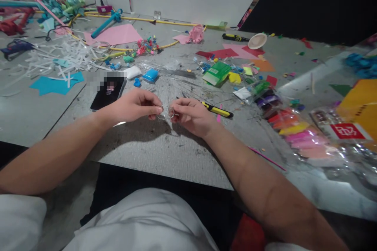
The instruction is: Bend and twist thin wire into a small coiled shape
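Observation:
My left hand and my right hand meet just above the grey table, fingertips pinched together. Between them is a small loop of thin silvery wire, gripped from both sides. Each hand has its fingers curled closed on the wire. A bundle of thin wires lies on the table just beyond my hands. A yellow and black cutter rests right behind my right hand.
A dark phone lies left of my hands. Blue clay pieces, a green packet, coloured paper scraps, white paper strips and a tray of coloured clay crowd the table. A white cup sits far back.

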`<state>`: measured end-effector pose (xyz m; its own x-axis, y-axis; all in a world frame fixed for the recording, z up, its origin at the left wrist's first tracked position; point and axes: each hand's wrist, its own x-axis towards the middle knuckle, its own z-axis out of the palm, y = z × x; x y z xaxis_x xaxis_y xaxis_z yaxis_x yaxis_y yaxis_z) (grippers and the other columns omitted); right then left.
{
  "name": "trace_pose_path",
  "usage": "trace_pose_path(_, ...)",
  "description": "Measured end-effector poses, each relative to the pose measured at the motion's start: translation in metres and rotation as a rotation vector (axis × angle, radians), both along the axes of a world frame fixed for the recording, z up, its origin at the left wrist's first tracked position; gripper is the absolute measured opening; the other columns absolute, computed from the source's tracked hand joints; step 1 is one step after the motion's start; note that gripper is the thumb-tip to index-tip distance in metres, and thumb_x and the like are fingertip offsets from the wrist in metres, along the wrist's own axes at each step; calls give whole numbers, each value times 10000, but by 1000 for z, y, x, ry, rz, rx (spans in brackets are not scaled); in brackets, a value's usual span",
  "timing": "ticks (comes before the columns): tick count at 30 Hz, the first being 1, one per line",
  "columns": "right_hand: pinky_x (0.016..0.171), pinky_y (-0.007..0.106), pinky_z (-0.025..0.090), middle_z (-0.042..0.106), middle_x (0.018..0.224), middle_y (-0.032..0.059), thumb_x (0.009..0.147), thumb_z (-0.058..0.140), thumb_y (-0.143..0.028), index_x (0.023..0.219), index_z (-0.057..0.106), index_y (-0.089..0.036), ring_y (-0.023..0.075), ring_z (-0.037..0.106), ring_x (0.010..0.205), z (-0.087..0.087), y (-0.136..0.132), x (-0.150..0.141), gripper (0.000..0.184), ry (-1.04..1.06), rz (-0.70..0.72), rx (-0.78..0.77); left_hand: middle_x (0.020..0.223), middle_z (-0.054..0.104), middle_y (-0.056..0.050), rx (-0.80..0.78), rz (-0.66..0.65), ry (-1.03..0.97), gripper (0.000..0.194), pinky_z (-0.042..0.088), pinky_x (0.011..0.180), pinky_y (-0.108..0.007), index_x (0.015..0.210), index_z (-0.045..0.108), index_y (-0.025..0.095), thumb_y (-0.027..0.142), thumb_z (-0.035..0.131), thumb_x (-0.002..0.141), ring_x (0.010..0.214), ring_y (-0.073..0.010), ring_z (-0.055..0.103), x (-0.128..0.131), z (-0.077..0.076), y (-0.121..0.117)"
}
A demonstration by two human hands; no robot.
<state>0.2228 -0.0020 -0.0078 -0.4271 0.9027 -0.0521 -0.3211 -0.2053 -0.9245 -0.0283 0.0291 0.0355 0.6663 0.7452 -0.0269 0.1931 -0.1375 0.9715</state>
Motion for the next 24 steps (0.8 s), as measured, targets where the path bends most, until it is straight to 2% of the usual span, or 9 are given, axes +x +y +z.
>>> trace_pose_path(5,681,294,560,735,780,-7,729,1141,-512,776,817,-208,132,628,694,0,0,1,447,65,81,-30,717,764,-26,24,-3,-42,327,640,696,-261,865,833,167,427,1031,874,660,-147,724,0,-2,-1)
trace_pose_path(9,674,284,570,738,783,-16,709,1156,-525,806,808,-219,136,645,705,0,1,1,474,72,33,-8,697,764,-29,36,18,-56,316,618,678,-249,857,838,168,417,1031,879,655,-146,719,1,-4,0)
trace_pose_path(13,661,287,593,738,809,-6,779,1124,-512,847,797,-218,146,663,720,-1,0,-1,444,61,-27,-60,712,781,-41,59,45,-44,298,611,686,-260,871,849,165,406,1022,894,665,-153,723,3,-6,1)
trace_pose_path(17,662,308,634,709,814,-5,835,1086,-549,826,768,-221,153,657,733,0,-4,-2,457,47,24,-82,738,794,-62,122,14,-59,319,614,701,-277,853,841,163,423,1016,910,696,-171,745,2,-7,0)
trace_pose_path(21,680,296,626,716,813,-14,764,1134,-555,867,804,-216,145,672,747,0,-4,-1,484,50,49,-84,752,799,-62,174,6,-60,334,605,696,-274,853,835,171,442,1020,913,708,-176,757,0,-7,0)
trace_pose_path(24,679,295,624,717,791,-18,672,1174,-589,815,807,-227,149,670,743,-1,-2,-2,535,47,31,-65,749,791,-52,142,-2,-38,334,603,693,-275,874,833,173,449,1019,909,706,-175,751,-1,-7,1)
